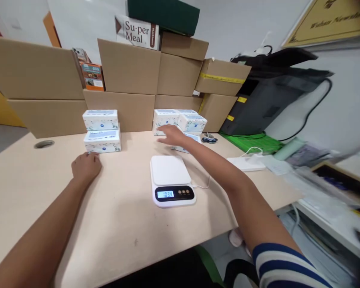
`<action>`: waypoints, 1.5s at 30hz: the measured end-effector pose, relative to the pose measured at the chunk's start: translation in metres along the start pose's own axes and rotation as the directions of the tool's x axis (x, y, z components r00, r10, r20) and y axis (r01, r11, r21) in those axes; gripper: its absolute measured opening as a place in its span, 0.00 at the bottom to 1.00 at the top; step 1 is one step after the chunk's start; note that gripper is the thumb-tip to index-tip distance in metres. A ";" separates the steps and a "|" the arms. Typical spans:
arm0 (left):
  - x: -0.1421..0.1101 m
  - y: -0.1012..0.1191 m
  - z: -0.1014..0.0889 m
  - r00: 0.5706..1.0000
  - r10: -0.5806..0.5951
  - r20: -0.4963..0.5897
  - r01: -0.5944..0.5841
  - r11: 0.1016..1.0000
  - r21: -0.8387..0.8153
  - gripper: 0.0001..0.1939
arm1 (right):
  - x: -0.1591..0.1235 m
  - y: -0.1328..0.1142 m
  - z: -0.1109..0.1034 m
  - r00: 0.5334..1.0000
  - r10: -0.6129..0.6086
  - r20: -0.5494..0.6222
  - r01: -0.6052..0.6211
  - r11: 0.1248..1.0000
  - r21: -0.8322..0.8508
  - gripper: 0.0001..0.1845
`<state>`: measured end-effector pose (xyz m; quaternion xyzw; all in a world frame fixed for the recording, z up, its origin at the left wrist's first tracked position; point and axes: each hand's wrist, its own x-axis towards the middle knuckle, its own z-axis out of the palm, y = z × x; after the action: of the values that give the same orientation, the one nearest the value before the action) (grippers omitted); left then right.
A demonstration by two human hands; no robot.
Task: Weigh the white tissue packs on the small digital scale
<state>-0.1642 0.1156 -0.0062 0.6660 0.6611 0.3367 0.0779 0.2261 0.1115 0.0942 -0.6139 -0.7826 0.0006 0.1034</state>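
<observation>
My left hand rests on the table with its fingers curled in, and I see nothing in it. Just beyond its knuckles stand two white tissue packs with a leafy print, an upper pack on a lower pack. My right hand is stretched forward with fingers apart, in front of a second group of tissue packs; whether it touches them I cannot tell. Partly behind my right forearm lies another pack. Between my arms sits a white digital scale, its plate bare and its display lit with digits.
Cardboard boxes are stacked along the table's back. A dark printer stands at the right, near a green sheet and a white power strip. A cable hole is at the left; a cord runs from the scale.
</observation>
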 end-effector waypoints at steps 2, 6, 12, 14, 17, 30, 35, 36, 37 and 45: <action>0.002 0.001 0.005 0.999 -0.054 0.006 0.054 0.998 0.020 0.26 | -0.024 0.056 -0.012 0.985 0.169 0.032 -0.169 0.986 -0.005 0.41; 0.003 0.009 0.005 0.988 -0.155 0.006 0.153 0.980 0.125 0.27 | -0.057 0.128 -0.011 0.921 0.382 0.076 -0.384 0.923 0.021 0.61; -0.002 0.012 0.005 0.984 -0.177 0.009 0.172 0.969 0.176 0.31 | -0.071 0.157 0.012 0.872 0.483 0.078 -0.488 0.851 0.193 0.71; -0.002 0.010 0.007 0.985 -0.171 -0.012 0.170 0.970 0.174 0.34 | -0.071 0.157 0.018 0.865 0.498 0.065 -0.495 0.825 0.274 0.70; -0.004 0.007 0.011 0.998 -0.023 -0.060 0.034 0.982 0.184 0.35 | -0.074 0.153 0.024 0.836 0.545 0.058 -0.516 0.748 0.417 0.69; -0.007 0.003 0.018 0.967 0.254 -0.018 -0.246 0.951 0.185 0.33 | -0.173 0.109 0.072 0.825 0.554 -0.112 -0.118 0.364 0.924 0.60; -0.009 0.018 0.009 0.981 0.190 0.022 -0.191 0.965 0.179 0.40 | -0.189 0.078 0.078 0.839 0.384 -0.386 0.115 0.567 0.815 0.63; -0.009 0.020 0.008 0.982 0.184 0.030 -0.187 0.964 0.187 0.40 | -0.188 0.075 0.078 0.836 0.355 -0.419 0.140 0.600 0.788 0.63; -0.008 0.022 0.007 0.983 0.181 0.038 -0.185 0.963 0.197 0.41 | -0.188 0.072 0.078 0.835 0.332 -0.438 0.156 0.622 0.767 0.63; -0.005 0.020 0.006 0.982 0.183 0.050 -0.189 0.955 0.230 0.44 | -0.191 0.057 0.082 0.930 0.198 -0.308 0.153 0.555 0.817 0.61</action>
<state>-0.1442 0.1111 -0.0017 0.7344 0.6293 0.2531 -0.0236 0.3102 -0.0476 -0.0239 -0.4907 -0.6471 0.2565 0.5241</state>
